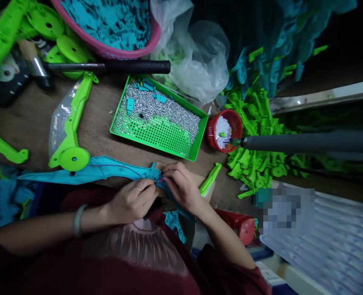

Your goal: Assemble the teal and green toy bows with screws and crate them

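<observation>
A long blue plastic part [110, 167] lies along the table's near edge, with a thin dark red wire [124, 166] running along it. A round green disc [73, 159] covers part of its left portion. My left hand [135, 199] is closed in a pinch at the blue part's right portion. Just right of it, my right hand [183, 186] pinches at the thin wires, its fingertips close to my left ones. The exact grip is partly hidden by my fingers. The clear-and-green curved piece [67, 123] lies by the disc.
Behind my hands stands a green perforated tray [157, 153] of small metal pins. A red basket [210, 133] of white bits is beside it. Farther back are a hammer [135, 66], a pink tub [126, 53] of blue pieces and a plastic bag [200, 61]. Green parts [255, 164] pile up right.
</observation>
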Demonstrator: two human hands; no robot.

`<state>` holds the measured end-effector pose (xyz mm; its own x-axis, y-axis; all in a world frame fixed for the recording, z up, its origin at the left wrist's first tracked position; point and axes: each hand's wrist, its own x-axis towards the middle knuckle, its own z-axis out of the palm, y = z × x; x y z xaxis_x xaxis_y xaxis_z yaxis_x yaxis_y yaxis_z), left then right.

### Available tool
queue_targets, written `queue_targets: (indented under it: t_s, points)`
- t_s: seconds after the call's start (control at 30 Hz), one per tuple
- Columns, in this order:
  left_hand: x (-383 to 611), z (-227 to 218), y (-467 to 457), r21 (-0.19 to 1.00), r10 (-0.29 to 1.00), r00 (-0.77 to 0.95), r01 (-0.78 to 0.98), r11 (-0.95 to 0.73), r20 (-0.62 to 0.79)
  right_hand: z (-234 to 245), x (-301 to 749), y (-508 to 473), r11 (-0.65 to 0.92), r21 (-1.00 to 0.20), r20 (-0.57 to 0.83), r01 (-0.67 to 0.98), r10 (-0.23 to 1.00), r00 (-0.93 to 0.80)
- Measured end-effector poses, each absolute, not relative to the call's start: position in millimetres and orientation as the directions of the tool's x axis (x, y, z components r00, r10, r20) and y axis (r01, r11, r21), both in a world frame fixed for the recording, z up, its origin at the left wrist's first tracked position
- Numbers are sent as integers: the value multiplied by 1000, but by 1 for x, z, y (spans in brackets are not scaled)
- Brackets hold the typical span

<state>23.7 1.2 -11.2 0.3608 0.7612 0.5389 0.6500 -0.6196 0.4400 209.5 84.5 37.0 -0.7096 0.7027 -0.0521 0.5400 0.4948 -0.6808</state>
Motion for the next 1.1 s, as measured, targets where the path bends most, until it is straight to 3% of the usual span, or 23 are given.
queue_targets:
  t_s: [0.1,0.2,0.4,0.6,0.8,0.93,1.1]
  points:
    - [24,-11,1,447,762,353,646,-618,543,41,206,80,503,-621,-118,600,697,-707]
    - [24,-11,0,448,765,346,651,-613,543,41,202,77,485,-604,-84,632,750,-656]
    - [25,-12,1,439,754,339,651,-619,562,34,206,92,321,-805,-124,499,731,-670]
    - [26,-15,-2,419,759,357,668,-615,545,40,209,90,430,-720,-50,545,751,-659]
    - [24,-17,-3,361,742,386,691,-626,547,48,208,65,709,-442,58,549,634,-771]
    - [23,-18,-1,330,724,387,699,-634,571,42,213,65,852,-274,79,447,483,-872]
    - [27,-15,-4,324,752,362,738,-592,550,46,221,77,962,-15,-11,274,274,-962]
